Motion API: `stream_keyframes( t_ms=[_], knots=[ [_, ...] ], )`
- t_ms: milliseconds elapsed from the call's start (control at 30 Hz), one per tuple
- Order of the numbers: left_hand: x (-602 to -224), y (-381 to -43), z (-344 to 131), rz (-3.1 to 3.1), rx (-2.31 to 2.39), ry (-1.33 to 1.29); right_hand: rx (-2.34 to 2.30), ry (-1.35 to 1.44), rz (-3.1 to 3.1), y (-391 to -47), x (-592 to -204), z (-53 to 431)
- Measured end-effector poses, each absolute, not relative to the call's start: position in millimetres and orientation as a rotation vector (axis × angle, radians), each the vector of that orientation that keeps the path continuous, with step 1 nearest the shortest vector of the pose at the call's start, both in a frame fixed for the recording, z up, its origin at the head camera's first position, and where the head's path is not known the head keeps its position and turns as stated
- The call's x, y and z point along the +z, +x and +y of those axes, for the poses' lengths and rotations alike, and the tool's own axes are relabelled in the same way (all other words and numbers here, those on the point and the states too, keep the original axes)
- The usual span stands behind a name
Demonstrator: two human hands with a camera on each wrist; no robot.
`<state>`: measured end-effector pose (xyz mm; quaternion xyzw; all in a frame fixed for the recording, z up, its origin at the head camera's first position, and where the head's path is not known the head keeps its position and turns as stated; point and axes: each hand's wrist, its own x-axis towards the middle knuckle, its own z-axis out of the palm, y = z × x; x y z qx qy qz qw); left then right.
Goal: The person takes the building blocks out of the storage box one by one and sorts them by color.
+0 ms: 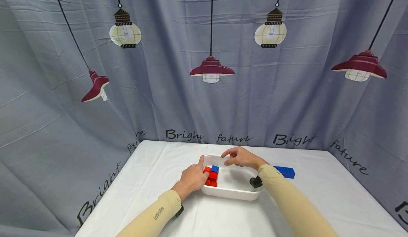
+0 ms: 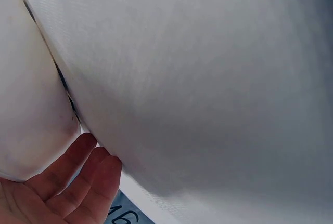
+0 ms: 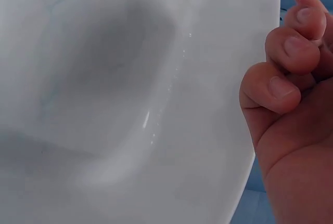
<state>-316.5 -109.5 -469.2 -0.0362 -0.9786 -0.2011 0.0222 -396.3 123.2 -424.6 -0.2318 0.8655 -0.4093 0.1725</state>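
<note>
A white basin [image 1: 231,193] stands on the white-covered table, with several red blocks [image 1: 213,176] and a blue block [image 1: 215,169] at its left end. My left hand [image 1: 192,177] holds the basin's left rim, thumb on the inner side near the red blocks. In the left wrist view, its other fingers [image 2: 86,185] lie along the basin's outer wall [image 2: 31,99], close to the cloth. Over the far side of the basin hovers my right hand [image 1: 243,158], thumb and index finger apart. The right wrist view shows its fingers [image 3: 291,47] loosely curled with nothing between them.
A long blue block [image 1: 287,172] lies on the table right of the basin, partly behind the right forearm. Each wrist carries a small black camera [image 1: 255,182]. A grey curtain [image 1: 178,99] printed with lamps hangs behind the table.
</note>
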Motion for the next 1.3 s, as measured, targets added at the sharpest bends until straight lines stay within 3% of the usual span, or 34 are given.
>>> stream_keyframes(
  t_ms=[700,1300],
  knots=[
    [-469,-317,-109,-3.036,-0.611,-0.109,-1.18,-0.593,2.429,-399,-462,106],
    [-469,-315,-110,-3.012,-0.615,-0.125,-1.16,-0.538,2.473,-394,-470,99]
  ],
)
